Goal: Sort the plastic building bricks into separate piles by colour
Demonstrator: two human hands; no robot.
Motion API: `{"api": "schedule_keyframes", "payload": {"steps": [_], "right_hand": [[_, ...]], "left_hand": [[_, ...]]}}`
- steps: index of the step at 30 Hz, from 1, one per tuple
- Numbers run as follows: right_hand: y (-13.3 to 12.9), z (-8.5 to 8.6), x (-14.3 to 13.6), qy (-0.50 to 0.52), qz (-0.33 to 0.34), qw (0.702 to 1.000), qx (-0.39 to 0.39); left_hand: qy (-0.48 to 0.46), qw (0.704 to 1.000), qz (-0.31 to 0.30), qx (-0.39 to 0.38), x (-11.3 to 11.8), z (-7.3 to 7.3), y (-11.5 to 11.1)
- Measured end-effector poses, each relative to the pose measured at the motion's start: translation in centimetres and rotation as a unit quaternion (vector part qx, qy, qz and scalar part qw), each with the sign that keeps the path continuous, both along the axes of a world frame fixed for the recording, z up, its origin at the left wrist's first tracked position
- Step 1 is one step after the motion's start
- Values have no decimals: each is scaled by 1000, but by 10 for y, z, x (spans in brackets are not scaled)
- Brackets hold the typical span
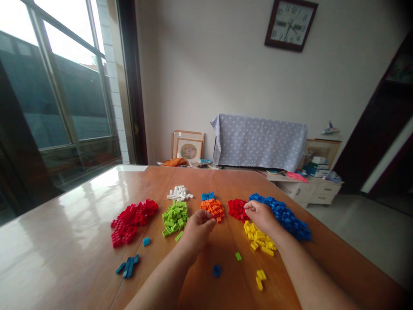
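Observation:
My left hand (200,228) is above the table at the near edge of the orange brick pile (212,207), its thumb and fingers pinched together; what they hold, if anything, is too small to tell. My right hand (260,215) reaches to the small red pile (237,209), fingertips closed at its right side, contents hidden. Beneath the right hand are yellow bricks (258,236), and blue bricks (287,215) lie beyond it. Left of my left hand sits a lime green pile (175,218), with white bricks (180,193) behind it.
A larger red pile (134,219) and several teal pieces (128,266) lie left on the wooden table (97,241). Loose near the front are a blue ring (216,271), a green brick (238,256) and yellow bricks (260,279). A cloth-covered object (260,142) stands behind.

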State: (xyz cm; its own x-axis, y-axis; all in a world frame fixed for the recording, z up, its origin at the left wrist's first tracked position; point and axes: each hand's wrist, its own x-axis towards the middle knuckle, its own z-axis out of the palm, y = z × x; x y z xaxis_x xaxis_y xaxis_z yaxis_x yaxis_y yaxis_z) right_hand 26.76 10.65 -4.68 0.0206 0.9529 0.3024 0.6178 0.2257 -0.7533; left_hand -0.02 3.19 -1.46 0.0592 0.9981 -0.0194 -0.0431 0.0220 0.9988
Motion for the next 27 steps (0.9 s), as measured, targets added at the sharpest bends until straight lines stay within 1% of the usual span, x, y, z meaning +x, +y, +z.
{"api": "schedule_keyframes", "payload": {"steps": [2, 7, 11, 13, 15, 18, 20, 22, 24, 26, 27], "right_hand": [[-2, 2, -5, -2, 13, 1000, -6], [-13, 15, -12, 37, 10, 999, 6], [-27, 24, -16, 49, 39, 998, -9], [-37, 28, -19, 30, 70, 997, -21], [-49, 32, -23, -3, 116, 992, -47], [-69, 37, -29, -76, 193, 973, -99], [-80, 38, -33, -129, 225, 958, -123], [-88, 36, -37, -176, 225, 950, -131], [-93, 33, -39, -205, 211, 948, -125], [-93, 30, -41, -208, 214, 946, -124], [-92, 29, -42, -202, 223, 946, -124]], "left_hand": [[2, 1000, 1, -1, 0, -1, 1], [-5, 1000, 1, 13, -2, -1, 1], [3, 1000, 1, 14, -2, 2, -2], [7, 1000, 2, 14, -2, 4, -2], [19, 1000, 6, 19, -3, 6, -2], [53, 998, 12, 39, -5, 3, -2], [90, 995, -6, 47, -6, -1, -3], [131, 989, -44, 45, -5, -6, -4], [154, 985, -74, 37, -3, -10, -5], [143, 986, -76, 34, -4, -8, -5], [125, 989, -64, 35, -6, -4, -5]]}}
